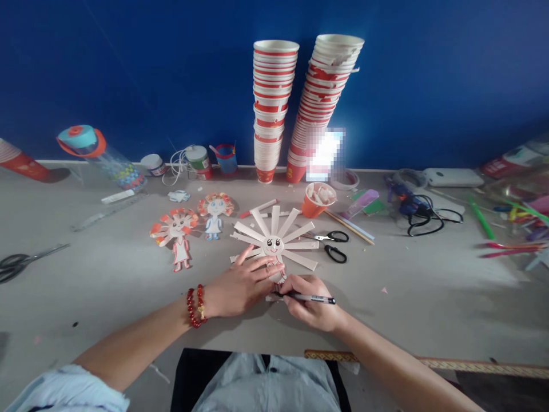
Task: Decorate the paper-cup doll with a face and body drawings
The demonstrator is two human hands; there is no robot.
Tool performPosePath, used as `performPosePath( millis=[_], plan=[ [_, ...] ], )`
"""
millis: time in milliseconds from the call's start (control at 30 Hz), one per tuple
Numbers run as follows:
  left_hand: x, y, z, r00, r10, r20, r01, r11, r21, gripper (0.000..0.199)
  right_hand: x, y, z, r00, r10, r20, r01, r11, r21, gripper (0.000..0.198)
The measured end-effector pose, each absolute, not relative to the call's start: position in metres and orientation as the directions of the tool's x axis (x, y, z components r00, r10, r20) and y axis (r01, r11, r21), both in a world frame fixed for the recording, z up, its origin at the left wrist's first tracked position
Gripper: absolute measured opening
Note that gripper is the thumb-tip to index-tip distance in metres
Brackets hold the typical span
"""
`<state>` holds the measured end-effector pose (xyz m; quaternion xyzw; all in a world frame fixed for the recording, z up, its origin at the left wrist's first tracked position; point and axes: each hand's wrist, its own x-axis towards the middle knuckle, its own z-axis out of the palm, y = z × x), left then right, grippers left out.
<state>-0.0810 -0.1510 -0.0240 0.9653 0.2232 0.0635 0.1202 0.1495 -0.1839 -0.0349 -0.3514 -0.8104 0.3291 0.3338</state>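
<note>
A white paper doll (273,245) with a smiling face and strips fanned out round its head lies on the table in front of me. My left hand (244,281) rests flat over its body, fingers spread. In my right hand (312,302) is a black pen (316,298), its tip at the doll's lower edge, where my fingers partly hide the drawing. Two finished-looking dolls, one with an orange-tipped fringe (180,252) and one with blue markings (213,220), lie to the left. Black-handled scissors (337,237) lie just right of the fan.
Two tall stacks of paper cups (269,114) lean against the blue wall. An orange cup of scraps (318,200) stands before them. A water bottle (103,154) and more scissors (26,263) are at left; cables (422,214) and coloured pens (480,216) at right.
</note>
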Motion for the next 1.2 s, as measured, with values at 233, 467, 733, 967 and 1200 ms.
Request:
performPosePath(
  millis=[233,467,733,967,1200],
  plan=[
    [-0.0809,-0.1516,-0.0245,0.891,0.448,0.071,0.417,-0.871,0.260,0.034,0.1493,-0.1835,-0.0372,-0.546,0.785,0.293,0.378,0.543,-0.750,0.010],
    [-0.0809,-0.1514,-0.0235,0.893,0.446,0.058,0.416,-0.869,0.269,0.033,0.1497,-0.1832,-0.0376,-0.552,0.782,0.289,0.384,0.546,-0.744,0.010],
    [-0.0809,-0.1518,-0.0254,0.892,0.447,0.073,0.416,-0.873,0.255,0.032,0.1488,-0.1840,-0.0360,-0.530,0.794,0.298,0.374,0.534,-0.758,0.011],
    [-0.0809,-0.1512,-0.0258,0.891,0.449,0.068,0.418,-0.869,0.265,0.034,0.1486,-0.1832,-0.0373,-0.504,0.810,0.300,0.330,0.502,-0.799,0.012],
    [-0.0807,-0.1525,-0.0249,0.890,0.450,0.076,0.415,-0.868,0.273,0.036,0.1488,-0.1828,-0.0357,-0.485,0.830,0.276,0.314,0.460,-0.831,0.012]
  ],
)
